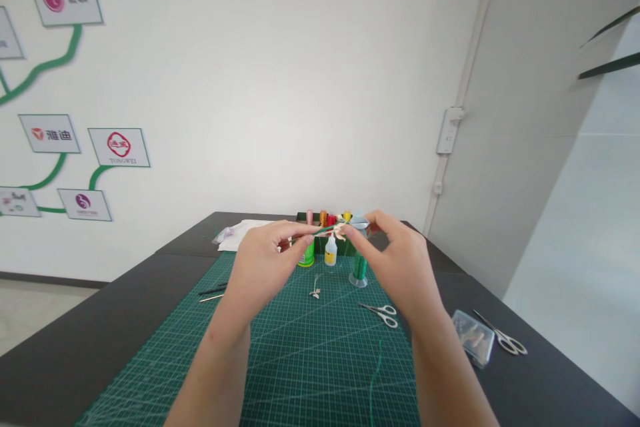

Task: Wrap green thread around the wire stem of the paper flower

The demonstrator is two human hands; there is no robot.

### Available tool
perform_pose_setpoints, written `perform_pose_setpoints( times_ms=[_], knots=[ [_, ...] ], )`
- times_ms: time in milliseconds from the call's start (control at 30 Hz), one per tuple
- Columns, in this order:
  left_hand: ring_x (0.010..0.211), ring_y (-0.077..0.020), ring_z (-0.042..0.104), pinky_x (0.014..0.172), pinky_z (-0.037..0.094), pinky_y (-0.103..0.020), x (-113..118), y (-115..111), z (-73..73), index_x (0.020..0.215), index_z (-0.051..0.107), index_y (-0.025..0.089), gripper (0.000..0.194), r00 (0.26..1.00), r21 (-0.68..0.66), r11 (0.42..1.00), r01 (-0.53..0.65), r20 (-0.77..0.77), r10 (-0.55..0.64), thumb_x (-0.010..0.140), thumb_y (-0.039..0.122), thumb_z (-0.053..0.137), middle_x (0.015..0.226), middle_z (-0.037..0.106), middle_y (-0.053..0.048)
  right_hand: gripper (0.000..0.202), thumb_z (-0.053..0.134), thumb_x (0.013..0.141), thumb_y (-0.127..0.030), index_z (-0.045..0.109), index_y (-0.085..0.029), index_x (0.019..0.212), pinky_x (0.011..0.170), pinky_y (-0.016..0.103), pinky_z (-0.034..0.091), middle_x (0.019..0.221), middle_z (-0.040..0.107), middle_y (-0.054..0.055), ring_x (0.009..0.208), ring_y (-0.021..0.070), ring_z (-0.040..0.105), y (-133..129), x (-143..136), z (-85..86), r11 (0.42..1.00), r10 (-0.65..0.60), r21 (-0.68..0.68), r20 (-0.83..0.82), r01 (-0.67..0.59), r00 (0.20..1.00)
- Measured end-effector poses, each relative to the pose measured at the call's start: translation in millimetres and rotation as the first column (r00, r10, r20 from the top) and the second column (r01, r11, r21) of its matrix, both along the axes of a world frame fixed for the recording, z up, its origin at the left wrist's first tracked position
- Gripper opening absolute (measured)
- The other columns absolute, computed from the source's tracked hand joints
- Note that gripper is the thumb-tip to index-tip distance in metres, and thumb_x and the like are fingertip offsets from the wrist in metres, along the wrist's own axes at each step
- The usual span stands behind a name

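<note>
Both hands are raised over the green cutting mat point(320, 360), with a small pale artificial flower point(341, 231) on a green stem between them. My left hand point(270, 263) pinches the stem end between thumb and fingers. At the flower head, my right hand point(400, 257) has its thumb and index finger closed on the pale petals; a light blue-grey piece point(359, 221) shows beside those fingertips, and I cannot make out whether it is held. Below, a second small flower with a thin stem point(315, 293) lies on the mat. A spool of green thread point(359, 272) stands just behind my right hand.
Behind the hands stand a glue bottle point(331, 253), a green can point(307, 256) and a dark box point(346, 244) with colored thread spools. White-handled scissors point(385, 315) lie on the mat. A clear plastic case point(474, 338) and larger scissors point(506, 341) rest at right; thin sticks point(213, 291) at left.
</note>
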State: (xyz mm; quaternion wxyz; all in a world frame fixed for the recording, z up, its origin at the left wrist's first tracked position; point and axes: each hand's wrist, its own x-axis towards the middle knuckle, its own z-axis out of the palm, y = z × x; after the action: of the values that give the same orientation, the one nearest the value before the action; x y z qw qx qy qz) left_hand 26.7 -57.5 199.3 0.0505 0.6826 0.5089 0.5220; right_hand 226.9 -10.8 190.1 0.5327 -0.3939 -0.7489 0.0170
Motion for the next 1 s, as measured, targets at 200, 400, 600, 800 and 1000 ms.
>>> perform_pose_setpoints(
  times_ms=[200,400,600,800,1000],
  knots=[
    [0.060,-0.0143,0.060,0.051,0.041,-0.026,-1,2,-0.6,0.100,0.082,0.030,0.023,0.999,-0.049,0.998,-0.028,-0.016,0.028,0.086,0.028,0.063,0.082,0.078,-0.001,0.029,0.057,0.096,-0.036,0.065,-0.020,0.073,0.058,0.026,0.038,0.066,0.067,0.000,0.059,0.0142,0.059,7,12,-0.3,0.998,0.038,0.055,0.099,-0.043,0.994],
    [0.057,-0.0127,0.053,0.051,0.035,-0.026,-11,3,2.4,0.099,0.082,0.028,0.024,0.993,-0.058,0.992,-0.115,-0.020,0.114,0.087,0.030,0.062,0.079,0.077,-0.001,0.023,0.061,0.093,-0.034,0.070,-0.021,0.077,0.065,0.028,0.046,0.070,0.071,0.001,0.065,0.0165,0.065,9,28,3.2,0.993,0.107,-0.030,-0.138,-0.112,0.985],
    [0.059,-0.0114,0.053,0.051,0.038,-0.025,-22,1,4.5,0.097,0.082,0.024,0.022,0.987,-0.261,0.954,0.150,-0.012,-0.159,0.086,0.034,0.066,0.088,0.078,-0.004,0.032,0.066,0.090,-0.043,0.050,-0.022,0.070,0.046,0.021,0.046,0.059,0.048,-0.007,0.038,0.0063,0.041,17,40,12.6,0.693,0.467,-0.035,-0.739,-0.720,0.486],
    [0.057,-0.0144,0.059,0.049,0.042,-0.025,-27,-1,7.4,0.090,0.083,0.020,0.022,0.918,-0.352,0.851,0.389,0.067,-0.392,0.081,0.038,0.072,0.069,0.073,-0.006,0.032,0.071,0.086,-0.039,0.047,-0.023,0.073,0.033,0.017,0.023,0.050,0.020,-0.012,0.040,0.0073,0.006,30,51,12.6,0.591,0.389,-0.045,-0.858,-0.805,0.334],
    [0.054,-0.0113,0.055,0.050,0.043,-0.024,-34,6,4.1,0.081,0.084,0.026,0.009,0.833,0.049,0.923,0.383,0.413,-0.368,0.073,0.027,0.079,0.070,0.075,-0.006,0.034,0.074,0.080,-0.045,0.052,-0.021,0.070,0.034,0.020,0.016,0.051,0.019,-0.012,0.041,0.0059,0.009,68,68,-2.3,0.772,0.287,-0.173,-0.763,-0.611,0.579]
  ],
)
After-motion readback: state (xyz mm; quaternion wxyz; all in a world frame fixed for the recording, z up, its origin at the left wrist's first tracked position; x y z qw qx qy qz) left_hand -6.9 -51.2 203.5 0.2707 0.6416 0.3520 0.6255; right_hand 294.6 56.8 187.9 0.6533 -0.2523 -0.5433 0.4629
